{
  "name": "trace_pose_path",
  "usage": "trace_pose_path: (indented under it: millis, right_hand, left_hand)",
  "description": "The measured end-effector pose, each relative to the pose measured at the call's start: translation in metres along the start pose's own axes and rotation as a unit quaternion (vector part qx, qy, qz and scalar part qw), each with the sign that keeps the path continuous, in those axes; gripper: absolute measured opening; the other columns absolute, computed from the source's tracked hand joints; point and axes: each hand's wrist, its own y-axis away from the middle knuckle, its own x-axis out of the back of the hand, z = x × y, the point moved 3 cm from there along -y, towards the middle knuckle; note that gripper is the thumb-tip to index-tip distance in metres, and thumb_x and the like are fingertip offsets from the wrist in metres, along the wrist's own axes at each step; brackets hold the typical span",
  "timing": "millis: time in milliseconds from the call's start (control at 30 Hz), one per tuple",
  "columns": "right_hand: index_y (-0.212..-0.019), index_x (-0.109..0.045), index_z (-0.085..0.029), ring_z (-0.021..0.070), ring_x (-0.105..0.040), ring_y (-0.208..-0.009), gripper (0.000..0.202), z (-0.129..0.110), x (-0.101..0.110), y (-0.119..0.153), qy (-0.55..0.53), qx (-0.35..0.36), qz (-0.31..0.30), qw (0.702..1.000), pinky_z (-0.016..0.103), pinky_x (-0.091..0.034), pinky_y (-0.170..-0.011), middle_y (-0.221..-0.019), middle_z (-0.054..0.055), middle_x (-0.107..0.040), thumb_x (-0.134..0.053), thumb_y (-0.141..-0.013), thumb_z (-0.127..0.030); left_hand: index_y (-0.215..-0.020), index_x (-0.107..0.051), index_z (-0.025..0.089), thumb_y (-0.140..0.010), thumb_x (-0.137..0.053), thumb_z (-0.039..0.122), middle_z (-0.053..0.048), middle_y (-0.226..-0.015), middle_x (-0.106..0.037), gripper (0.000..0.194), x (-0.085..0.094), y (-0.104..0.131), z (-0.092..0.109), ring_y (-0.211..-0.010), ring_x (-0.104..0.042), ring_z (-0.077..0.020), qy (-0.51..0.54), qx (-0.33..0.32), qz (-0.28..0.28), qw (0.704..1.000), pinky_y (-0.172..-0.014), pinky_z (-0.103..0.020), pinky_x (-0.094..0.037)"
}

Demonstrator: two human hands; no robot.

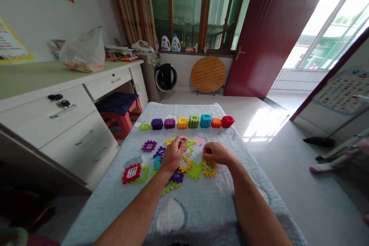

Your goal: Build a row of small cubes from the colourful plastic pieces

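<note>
Over the middle of a loose pile of toothed plastic building pieces is my left hand (174, 154), its fingers drawn together; what they hold, if anything, is hidden. My right hand (216, 153) is curled closed at the pile's right side, just above a yellow square frame piece (209, 169); whether it grips that piece I cannot tell. Between the hands lie a yellow piece with a white grid (185, 165) and a flat lime green piece (195, 171). Left of them are a red piece (132, 173), a purple piece (149, 146) and a dark purple piece (177, 177).
Along the far side of the cloth-covered table (207, 203) stands a row of stacked pieces, from a lime green one (145, 127) to a red stack (228, 121). A white desk (95, 138) and a red stool (122, 117) are to the left.
</note>
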Motion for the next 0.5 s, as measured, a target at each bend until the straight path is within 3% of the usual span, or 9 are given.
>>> trace_pose_path:
  millis: [200, 333, 500]
  right_hand:
    - [-0.067, -0.06, -0.017, 0.0077, -0.045, -0.053, 0.007, 0.0, -0.001, 0.003, 0.006, -0.022, -0.03, 0.999, 0.019, -0.029, -0.049, -0.061, -0.003, -0.056, -0.059, -0.063, -0.022]
    - [-0.066, -0.059, -0.017, 0.0071, -0.044, -0.053, 0.004, -0.001, 0.0, 0.003, -0.018, -0.023, -0.041, 0.999, 0.019, -0.029, -0.049, -0.06, -0.004, -0.054, -0.057, -0.064, -0.02]
    - [-0.069, -0.059, -0.016, 0.0073, -0.045, -0.055, 0.006, 0.002, 0.001, 0.002, -0.033, -0.011, -0.021, 0.999, 0.019, -0.031, -0.052, -0.062, -0.004, -0.055, -0.056, -0.064, -0.017]
  left_hand:
    - [-0.097, -0.057, 0.021, -0.09, -0.038, 0.04, 0.0, -0.075, -0.063, 0.028, 0.008, 0.006, 0.002, -0.068, -0.06, -0.0144, -0.061, -0.022, 0.038, 0.997, -0.061, -0.023, -0.041]
    - [-0.101, -0.057, 0.02, -0.085, -0.049, 0.036, -0.002, -0.087, -0.064, 0.024, 0.005, 0.006, -0.004, -0.078, -0.059, -0.0152, -0.061, -0.044, 0.019, 0.997, -0.072, -0.025, -0.045]
    - [-0.107, -0.056, 0.019, -0.079, -0.052, 0.018, -0.005, -0.101, -0.061, 0.028, 0.002, 0.005, -0.011, -0.093, -0.058, -0.017, -0.065, -0.086, -0.027, 0.994, -0.085, -0.031, -0.045]
